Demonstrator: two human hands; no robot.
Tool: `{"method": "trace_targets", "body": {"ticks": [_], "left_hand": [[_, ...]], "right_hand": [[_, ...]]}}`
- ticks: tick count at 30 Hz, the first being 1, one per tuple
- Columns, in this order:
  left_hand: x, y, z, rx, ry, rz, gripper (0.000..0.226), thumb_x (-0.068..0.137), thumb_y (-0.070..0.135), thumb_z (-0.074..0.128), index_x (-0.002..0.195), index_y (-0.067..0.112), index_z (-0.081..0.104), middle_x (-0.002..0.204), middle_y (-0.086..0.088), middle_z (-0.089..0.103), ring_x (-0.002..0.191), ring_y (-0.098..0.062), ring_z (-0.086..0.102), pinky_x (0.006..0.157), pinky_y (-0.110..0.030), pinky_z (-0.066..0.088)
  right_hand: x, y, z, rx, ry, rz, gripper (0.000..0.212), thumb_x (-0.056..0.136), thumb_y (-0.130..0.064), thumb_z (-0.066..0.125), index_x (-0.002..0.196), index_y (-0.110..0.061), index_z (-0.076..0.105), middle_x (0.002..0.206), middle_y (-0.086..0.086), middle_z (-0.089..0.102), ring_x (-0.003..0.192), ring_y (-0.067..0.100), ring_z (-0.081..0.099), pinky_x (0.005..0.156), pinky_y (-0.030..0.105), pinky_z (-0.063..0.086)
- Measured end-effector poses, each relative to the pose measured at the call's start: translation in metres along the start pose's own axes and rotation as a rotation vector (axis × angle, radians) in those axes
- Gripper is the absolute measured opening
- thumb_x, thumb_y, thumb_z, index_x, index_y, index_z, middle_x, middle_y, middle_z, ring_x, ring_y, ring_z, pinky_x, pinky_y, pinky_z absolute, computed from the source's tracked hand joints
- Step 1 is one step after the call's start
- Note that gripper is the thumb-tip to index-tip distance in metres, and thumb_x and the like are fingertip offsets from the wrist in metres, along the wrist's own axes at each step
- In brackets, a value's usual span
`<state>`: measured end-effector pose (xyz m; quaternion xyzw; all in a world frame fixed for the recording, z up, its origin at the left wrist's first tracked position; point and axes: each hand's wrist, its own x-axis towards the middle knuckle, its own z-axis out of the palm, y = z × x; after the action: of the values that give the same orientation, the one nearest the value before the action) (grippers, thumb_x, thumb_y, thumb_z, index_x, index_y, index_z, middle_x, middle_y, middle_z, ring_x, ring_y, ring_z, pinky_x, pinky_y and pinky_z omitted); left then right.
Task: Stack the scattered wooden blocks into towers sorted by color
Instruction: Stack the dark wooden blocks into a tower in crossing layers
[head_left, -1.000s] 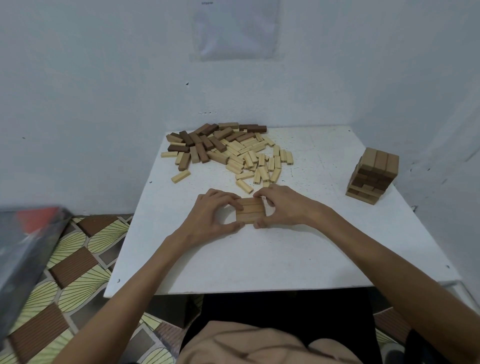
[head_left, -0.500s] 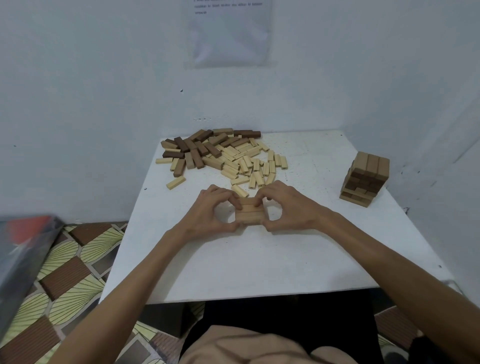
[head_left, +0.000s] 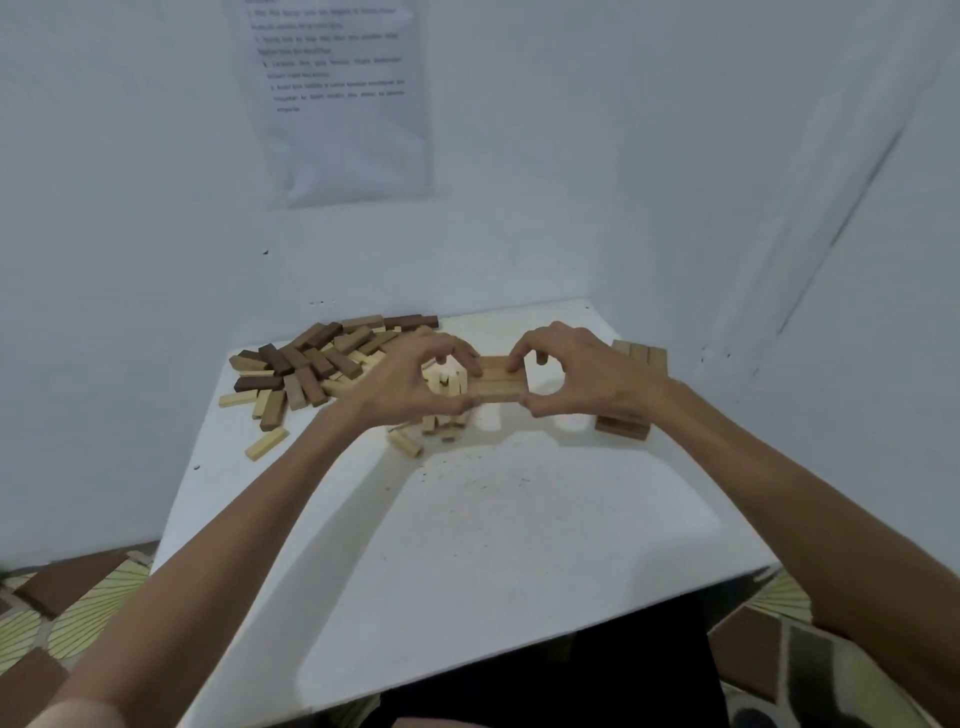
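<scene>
Both hands hold a flat layer of three mid-brown blocks (head_left: 497, 378) side by side, lifted above the white table (head_left: 519, 519). My left hand (head_left: 410, 384) pinches its left end between thumb and fingers. My right hand (head_left: 576, 374) pinches its right end the same way. Behind my right hand stands a mid-brown block tower (head_left: 631, 358), mostly hidden by the hand and wrist. A scattered pile of dark, mid-brown and pale blocks (head_left: 311, 369) lies at the table's back left, partly hidden by my left hand.
White walls close in behind and to the right of the table, with a printed sheet (head_left: 337, 98) on the back wall. A lone pale block (head_left: 266, 444) lies near the left edge. Patterned floor (head_left: 62, 613) shows at the lower left.
The three-block layer has been lifted off the table and carried up and to the right, toward the tower. The camera has tilted up and moved closer.
</scene>
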<state>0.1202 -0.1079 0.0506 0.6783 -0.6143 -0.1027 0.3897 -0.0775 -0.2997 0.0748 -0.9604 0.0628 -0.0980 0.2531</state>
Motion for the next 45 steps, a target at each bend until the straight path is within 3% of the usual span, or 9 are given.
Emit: {"method": "trace_targets", "body": {"ticks": [5,11,17,22,41,45], "left_hand": [[0.054,0.007,0.011,0.001,-0.070,0.039,0.034,0.075,0.039,0.090,0.102,0.039,0.070,0.119,0.019,0.069,0.104,-0.018,0.052,0.091,-0.039,0.046],[0.109,0.023,0.041,-0.023,-0.136,0.112,0.035,0.072,0.052,0.082,0.103,0.040,0.070,0.117,0.022,0.070,0.103,-0.017,0.052,0.089,-0.030,0.042],[0.143,0.030,0.075,-0.063,-0.186,0.120,0.033,0.077,0.034,0.091,0.102,0.042,0.072,0.119,0.019,0.070,0.106,-0.017,0.052,0.091,-0.030,0.043],[0.155,0.036,0.096,-0.089,-0.220,0.145,0.034,0.077,0.027,0.091,0.102,0.040,0.071,0.118,0.023,0.069,0.106,-0.016,0.051,0.089,-0.021,0.040],[0.155,0.027,0.106,-0.112,-0.255,0.132,0.034,0.078,0.028,0.091,0.103,0.039,0.072,0.120,0.019,0.069,0.108,-0.016,0.051,0.090,-0.027,0.041],[0.155,0.028,0.106,-0.110,-0.247,0.131,0.034,0.077,0.027,0.092,0.104,0.037,0.072,0.120,0.020,0.069,0.108,-0.015,0.050,0.089,-0.024,0.039]], "right_hand": [[-0.011,0.019,-0.036,-0.028,0.053,0.102,0.039,0.083,-0.037,0.079,0.118,-0.034,0.063,0.101,-0.030,0.050,0.102,-0.001,0.048,0.078,0.015,0.034],[-0.036,0.044,-0.071,-0.066,0.097,0.234,0.038,0.085,-0.031,0.078,0.120,-0.033,0.064,0.100,-0.025,0.048,0.093,-0.005,0.046,0.070,0.018,0.035],[-0.063,0.069,-0.087,-0.071,0.098,0.294,0.039,0.086,-0.029,0.077,0.122,-0.032,0.063,0.101,-0.027,0.049,0.100,-0.002,0.047,0.077,0.020,0.035],[-0.079,0.081,-0.090,-0.088,0.111,0.332,0.040,0.086,-0.031,0.079,0.123,-0.030,0.063,0.099,-0.029,0.049,0.099,-0.002,0.047,0.078,0.013,0.033],[-0.083,0.092,-0.079,-0.070,0.109,0.365,0.040,0.087,-0.033,0.079,0.124,-0.031,0.062,0.098,-0.030,0.046,0.095,-0.004,0.047,0.072,0.012,0.033],[-0.083,0.096,-0.076,-0.076,0.110,0.353,0.041,0.086,-0.035,0.079,0.124,-0.032,0.062,0.102,-0.031,0.048,0.103,0.000,0.046,0.077,0.014,0.034]]}}
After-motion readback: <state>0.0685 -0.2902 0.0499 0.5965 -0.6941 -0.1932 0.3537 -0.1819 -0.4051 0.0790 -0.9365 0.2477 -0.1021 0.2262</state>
